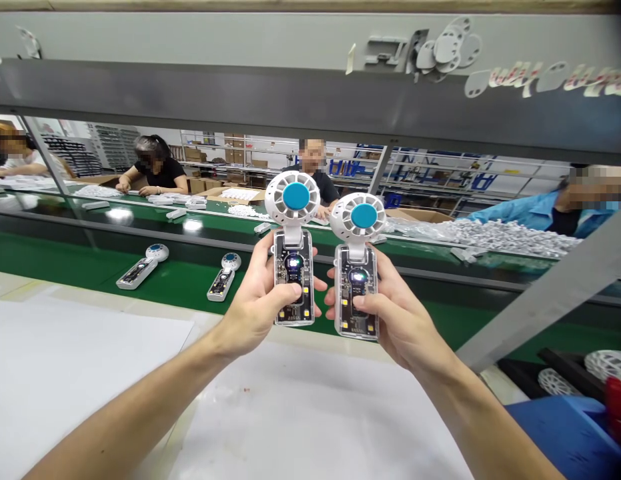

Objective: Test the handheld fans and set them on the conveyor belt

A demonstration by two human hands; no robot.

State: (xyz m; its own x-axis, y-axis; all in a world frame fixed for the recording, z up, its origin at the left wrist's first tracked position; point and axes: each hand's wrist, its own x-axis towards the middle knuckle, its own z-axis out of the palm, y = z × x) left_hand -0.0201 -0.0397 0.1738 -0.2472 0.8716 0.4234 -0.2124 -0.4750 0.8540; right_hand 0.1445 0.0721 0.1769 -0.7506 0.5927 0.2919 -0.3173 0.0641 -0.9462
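Note:
Two small handheld fans are held upright side by side over the near edge of the green conveyor belt [180,300]. My left hand [263,293] is closed around the left handheld fan [294,260], its thumb pressing the front of the clear handle. Around the right handheld fan [357,267] my right hand [395,307] is wrapped, the thumb also on the front. Each fan has a white round head with a blue centre, and a lit display shows through its handle with the circuit board behind. Two more such fans, a farther-left fan [143,267] and a nearer fan [224,277], lie on the belt.
A white work surface [90,360] lies in front of me. At lower right stands a blue bin [555,427] near white fan grilles [557,381]. A slanted metal post [545,293] crosses the right side. Beyond the belt, several people work beside heaps of white parts [505,237].

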